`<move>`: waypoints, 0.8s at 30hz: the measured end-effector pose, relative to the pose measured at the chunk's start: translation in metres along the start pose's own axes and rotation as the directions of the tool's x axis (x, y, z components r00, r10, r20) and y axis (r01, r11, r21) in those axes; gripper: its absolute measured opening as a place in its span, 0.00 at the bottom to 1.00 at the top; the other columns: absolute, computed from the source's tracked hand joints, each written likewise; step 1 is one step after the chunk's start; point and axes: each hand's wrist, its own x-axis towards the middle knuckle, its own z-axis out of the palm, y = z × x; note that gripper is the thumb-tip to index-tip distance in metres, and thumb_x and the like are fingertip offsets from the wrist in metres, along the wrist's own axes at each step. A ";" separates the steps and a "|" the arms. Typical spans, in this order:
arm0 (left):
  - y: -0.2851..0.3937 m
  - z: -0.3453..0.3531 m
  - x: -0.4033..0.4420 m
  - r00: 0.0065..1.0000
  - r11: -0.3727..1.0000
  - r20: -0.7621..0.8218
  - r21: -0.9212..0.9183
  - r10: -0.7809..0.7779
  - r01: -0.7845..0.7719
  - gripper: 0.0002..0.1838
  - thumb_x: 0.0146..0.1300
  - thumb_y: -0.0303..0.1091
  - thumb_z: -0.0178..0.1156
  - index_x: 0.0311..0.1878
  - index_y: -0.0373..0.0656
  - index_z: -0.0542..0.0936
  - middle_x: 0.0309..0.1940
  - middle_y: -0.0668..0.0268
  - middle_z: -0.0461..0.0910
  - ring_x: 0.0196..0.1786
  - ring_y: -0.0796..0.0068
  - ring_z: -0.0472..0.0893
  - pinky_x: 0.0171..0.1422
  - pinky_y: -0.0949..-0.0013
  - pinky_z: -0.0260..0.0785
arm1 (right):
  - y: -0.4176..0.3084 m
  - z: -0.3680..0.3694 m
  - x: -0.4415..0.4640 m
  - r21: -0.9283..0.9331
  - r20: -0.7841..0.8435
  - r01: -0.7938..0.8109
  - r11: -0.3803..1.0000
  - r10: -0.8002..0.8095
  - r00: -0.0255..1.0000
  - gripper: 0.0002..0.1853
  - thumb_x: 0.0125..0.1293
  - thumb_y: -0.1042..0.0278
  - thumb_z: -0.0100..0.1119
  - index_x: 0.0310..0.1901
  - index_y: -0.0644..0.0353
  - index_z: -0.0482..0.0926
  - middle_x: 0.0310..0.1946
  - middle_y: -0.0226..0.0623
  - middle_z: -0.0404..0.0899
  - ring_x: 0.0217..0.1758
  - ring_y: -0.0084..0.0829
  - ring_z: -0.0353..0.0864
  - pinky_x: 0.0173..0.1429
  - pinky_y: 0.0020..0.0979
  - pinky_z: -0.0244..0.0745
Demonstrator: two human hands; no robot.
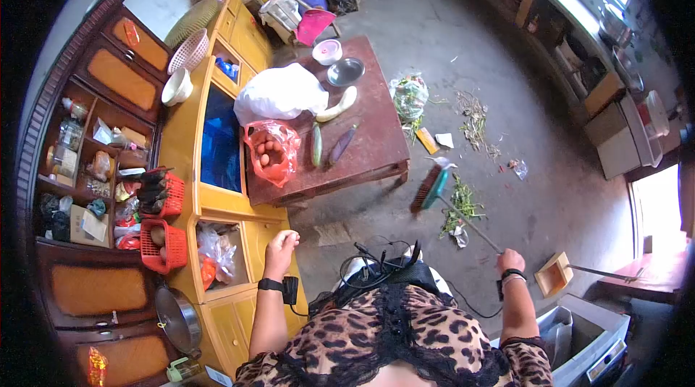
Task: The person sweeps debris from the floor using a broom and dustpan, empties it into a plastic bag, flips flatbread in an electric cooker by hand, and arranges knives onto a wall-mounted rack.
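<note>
Teal-headed broom [436, 188]: ahead-left of right hand [511, 262], whose fingers wrap its handle [470, 225] | left hand [282, 246] looks curled, whether pinching anything I can't tell | risk: hard flick could scatter leafy scraps [465, 201] beyond right hand.

No lettering, labels, numbers or signs legible.

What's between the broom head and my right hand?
In the head view: the broom handle, leafy green scraps partly beneath it, and a pale scrap.
</note>
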 end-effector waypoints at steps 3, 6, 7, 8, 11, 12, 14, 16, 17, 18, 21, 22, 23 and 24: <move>0.002 -0.001 0.001 0.999 0.997 -0.024 0.060 0.046 -0.045 0.11 0.64 0.36 0.54 0.39 0.38 0.78 0.32 0.66 0.81 0.36 0.77 0.79 0.42 0.74 0.70 | 0.034 -0.006 -0.005 0.031 -0.144 0.067 0.997 -0.062 0.988 0.12 0.58 0.56 0.56 0.30 0.57 0.78 0.31 0.42 0.81 0.38 0.43 0.81 0.40 0.43 0.75; -0.009 0.005 0.015 0.995 0.993 0.058 0.073 0.083 -0.088 0.10 0.66 0.35 0.53 0.41 0.38 0.78 0.34 0.68 0.80 0.39 0.79 0.78 0.45 0.73 0.70 | 0.062 0.011 -0.028 0.044 -0.256 0.120 0.992 -0.105 0.961 0.12 0.59 0.56 0.55 0.30 0.57 0.72 0.25 0.45 0.78 0.32 0.46 0.79 0.38 0.45 0.74; -0.014 0.010 0.022 0.991 0.991 0.080 0.079 0.105 -0.111 0.10 0.65 0.34 0.53 0.41 0.37 0.78 0.34 0.69 0.79 0.38 0.79 0.78 0.45 0.73 0.70 | 0.069 0.018 -0.037 0.071 -0.286 0.112 0.991 -0.088 0.954 0.13 0.59 0.56 0.56 0.30 0.58 0.72 0.25 0.46 0.78 0.32 0.46 0.79 0.37 0.45 0.74; -0.002 0.016 0.025 0.983 0.977 0.109 0.140 0.147 -0.162 0.09 0.65 0.33 0.53 0.40 0.37 0.78 0.33 0.68 0.79 0.38 0.79 0.78 0.45 0.74 0.70 | 0.064 0.006 -0.054 0.119 -0.203 0.077 0.990 -0.051 0.978 0.14 0.58 0.56 0.57 0.33 0.59 0.73 0.28 0.47 0.78 0.35 0.49 0.79 0.39 0.47 0.73; 0.029 0.038 0.041 0.937 0.921 0.184 0.207 0.295 -0.331 0.11 0.63 0.36 0.55 0.39 0.38 0.78 0.32 0.64 0.80 0.37 0.74 0.78 0.44 0.69 0.70 | 0.053 0.023 -0.084 0.187 -0.212 0.098 0.977 -0.058 0.976 0.11 0.57 0.59 0.58 0.31 0.59 0.73 0.27 0.47 0.78 0.35 0.49 0.78 0.39 0.48 0.72; 0.023 0.048 0.054 0.918 0.902 0.199 0.205 0.342 -0.380 0.11 0.63 0.37 0.54 0.38 0.38 0.78 0.32 0.61 0.80 0.37 0.72 0.78 0.44 0.69 0.70 | 0.045 0.036 -0.086 0.193 -0.170 0.056 0.980 -0.023 0.985 0.11 0.57 0.60 0.58 0.30 0.59 0.72 0.27 0.46 0.78 0.34 0.50 0.78 0.38 0.48 0.72; 0.052 0.061 0.068 0.869 0.860 0.298 0.213 0.395 -0.464 0.12 0.63 0.38 0.53 0.38 0.38 0.78 0.34 0.56 0.80 0.39 0.62 0.79 0.47 0.66 0.70 | 0.026 0.056 -0.092 0.168 -0.146 0.010 0.986 0.014 0.989 0.11 0.56 0.58 0.58 0.29 0.58 0.74 0.28 0.46 0.78 0.35 0.49 0.79 0.40 0.47 0.74; 0.073 0.073 0.099 0.819 0.820 0.403 0.234 0.407 -0.522 0.13 0.63 0.39 0.52 0.39 0.38 0.78 0.37 0.56 0.80 0.42 0.60 0.79 0.50 0.63 0.69 | 0.001 0.070 -0.097 0.135 -0.092 -0.054 0.989 0.066 0.994 0.12 0.56 0.56 0.58 0.31 0.56 0.75 0.30 0.44 0.80 0.37 0.47 0.80 0.40 0.45 0.75; 0.083 0.087 0.114 0.771 0.780 0.477 0.242 0.422 -0.577 0.13 0.63 0.39 0.52 0.40 0.38 0.78 0.38 0.56 0.80 0.43 0.60 0.79 0.51 0.63 0.69 | -0.008 0.082 -0.098 0.126 -0.061 -0.098 0.987 0.106 0.993 0.12 0.56 0.55 0.58 0.33 0.55 0.75 0.31 0.43 0.80 0.38 0.45 0.81 0.40 0.44 0.75; 0.097 0.090 0.123 0.731 0.772 0.505 0.181 0.459 -0.610 0.13 0.63 0.38 0.52 0.41 0.38 0.78 0.39 0.56 0.80 0.45 0.60 0.79 0.52 0.62 0.69 | -0.022 0.072 -0.112 0.167 -0.032 -0.157 0.973 0.165 0.986 0.13 0.57 0.54 0.57 0.34 0.55 0.76 0.32 0.44 0.80 0.39 0.45 0.80 0.41 0.45 0.75; 0.122 0.107 0.152 0.675 0.753 0.581 0.155 0.454 -0.640 0.13 0.62 0.38 0.52 0.40 0.39 0.79 0.39 0.55 0.80 0.45 0.58 0.78 0.52 0.62 0.69 | -0.049 0.061 -0.161 0.283 0.001 -0.259 0.923 0.270 0.963 0.15 0.59 0.52 0.53 0.40 0.56 0.74 0.35 0.45 0.79 0.41 0.47 0.79 0.43 0.47 0.74; 0.126 0.110 0.163 0.638 0.726 0.605 0.139 0.477 -0.674 0.12 0.62 0.37 0.53 0.40 0.39 0.79 0.38 0.56 0.80 0.45 0.59 0.79 0.51 0.62 0.69 | -0.059 0.063 -0.183 0.352 -0.018 -0.298 0.887 0.325 0.946 0.16 0.60 0.52 0.52 0.40 0.57 0.74 0.35 0.46 0.79 0.42 0.48 0.79 0.44 0.46 0.73; 0.134 0.113 0.172 0.566 0.692 0.646 0.079 0.513 -0.718 0.11 0.62 0.36 0.53 0.40 0.38 0.78 0.38 0.55 0.79 0.44 0.59 0.79 0.50 0.63 0.69 | -0.073 0.062 -0.204 0.388 0.045 -0.402 0.829 0.419 0.907 0.16 0.59 0.53 0.54 0.40 0.58 0.74 0.37 0.47 0.78 0.43 0.48 0.78 0.46 0.45 0.73; 0.131 0.117 0.183 0.530 0.690 0.677 0.045 0.511 -0.723 0.10 0.62 0.35 0.54 0.40 0.38 0.78 0.37 0.56 0.79 0.43 0.59 0.79 0.49 0.65 0.69 | -0.086 0.060 -0.225 0.419 0.096 -0.490 0.764 0.499 0.861 0.17 0.58 0.54 0.55 0.40 0.59 0.73 0.38 0.47 0.78 0.44 0.48 0.78 0.47 0.44 0.73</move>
